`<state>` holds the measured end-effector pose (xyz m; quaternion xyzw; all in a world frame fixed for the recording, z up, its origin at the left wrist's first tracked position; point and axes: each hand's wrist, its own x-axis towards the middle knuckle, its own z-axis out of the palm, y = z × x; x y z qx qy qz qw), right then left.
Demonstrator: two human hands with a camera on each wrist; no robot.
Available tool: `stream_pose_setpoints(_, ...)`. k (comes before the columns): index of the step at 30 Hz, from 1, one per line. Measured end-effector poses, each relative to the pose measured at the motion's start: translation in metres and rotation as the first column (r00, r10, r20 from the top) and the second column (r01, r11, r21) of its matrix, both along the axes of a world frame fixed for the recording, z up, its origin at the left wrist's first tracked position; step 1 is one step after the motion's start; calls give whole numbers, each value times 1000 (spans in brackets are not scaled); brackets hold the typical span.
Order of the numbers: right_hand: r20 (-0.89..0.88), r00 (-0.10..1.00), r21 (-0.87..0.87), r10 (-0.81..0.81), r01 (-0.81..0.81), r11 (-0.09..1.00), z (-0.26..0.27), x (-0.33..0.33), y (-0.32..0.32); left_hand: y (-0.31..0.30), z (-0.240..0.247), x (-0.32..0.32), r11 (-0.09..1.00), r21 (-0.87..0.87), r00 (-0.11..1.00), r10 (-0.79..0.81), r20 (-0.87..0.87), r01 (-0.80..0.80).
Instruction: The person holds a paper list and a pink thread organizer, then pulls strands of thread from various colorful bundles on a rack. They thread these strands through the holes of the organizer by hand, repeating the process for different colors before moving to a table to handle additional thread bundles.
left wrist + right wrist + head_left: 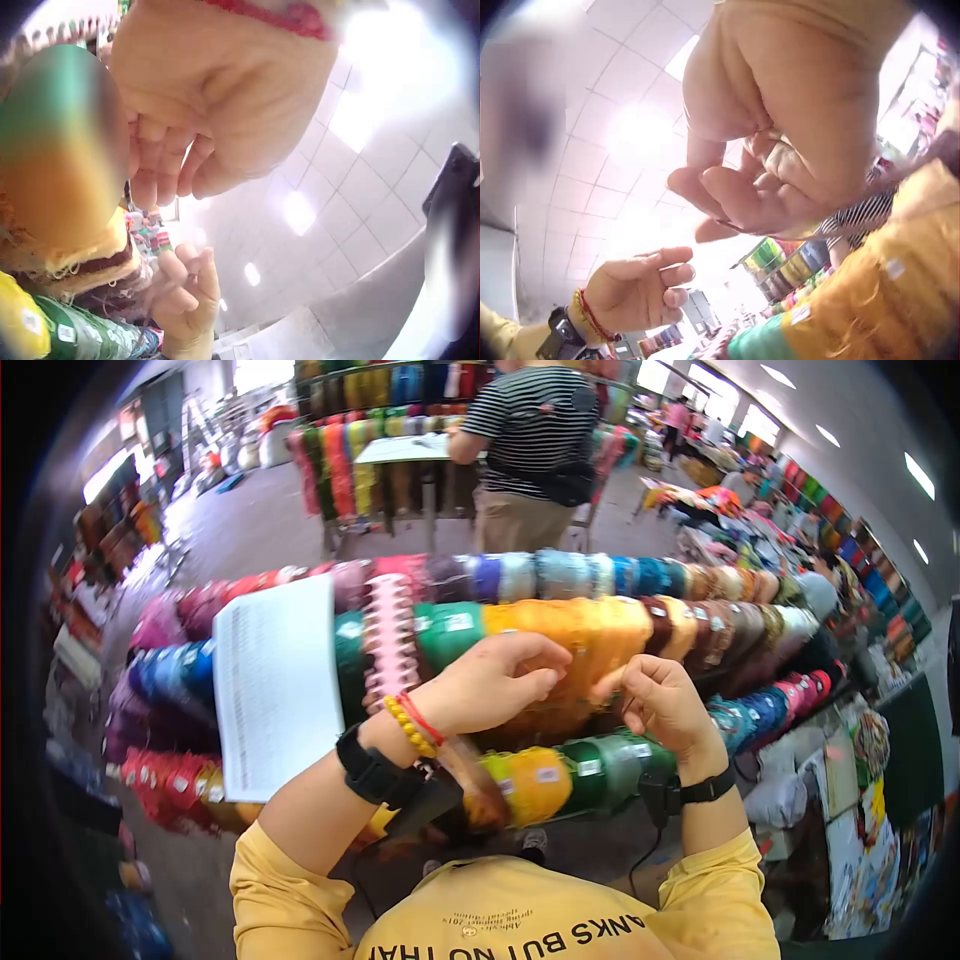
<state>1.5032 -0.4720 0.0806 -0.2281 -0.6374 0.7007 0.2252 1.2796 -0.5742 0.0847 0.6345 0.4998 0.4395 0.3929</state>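
Note:
Several rows of coloured thread skeins with small white labels cross the head view. My left hand (500, 678) is over the orange skeins (570, 622), its fingers loosely bent and nothing visible in them. To its right, my right hand (668, 705) has curled fingers near the orange and brown skeins. In the right wrist view, a thin blurred strand (889, 196) runs from the curled fingers of my right hand (780, 157) towards the orange skeins (855, 315); its far end is unclear. The hands are apart.
A printed sheet (278, 690) lies over the skeins at left, beside a pink spiral-like strip (391, 635). Beyond the rows, a person in a striped shirt (535, 435) stands by a white table (405, 450). Piled cloth and bags are at right.

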Motion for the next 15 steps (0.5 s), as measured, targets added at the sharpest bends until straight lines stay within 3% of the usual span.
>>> stream_pose_setpoints(1,-90,996,-116,26,-36,993,-9,-17,-10,-25,-2,-20,999,-51,995,20,93,-15)
stream_pose_setpoints(3,-180,980,-233,90,-131,964,-20,-49,-34,-81,2,-55,982,-150,991,127,52,-118)
stream_pose_setpoints(5,-135,990,-191,41,-67,979,-26,-83,-65,-128,-12,-90,974,-160,968,189,167,-163)
stream_pose_setpoints(9,61,992,50,108,-111,993,-44,-132,-117,-204,-38,-133,865,-360,877,436,199,-348)
stream_pose_setpoints(11,171,983,179,72,-103,978,-46,-149,-146,-223,-63,-137,824,-463,848,472,241,-327)
stream_pose_setpoints(13,160,987,422,35,-101,901,-75,-157,-153,-230,-85,-132,851,-479,871,390,298,-217)
stream_pose_setpoints(15,190,982,479,1,-93,873,-80,-156,-162,-225,-97,-120,887,-442,876,316,365,-135)
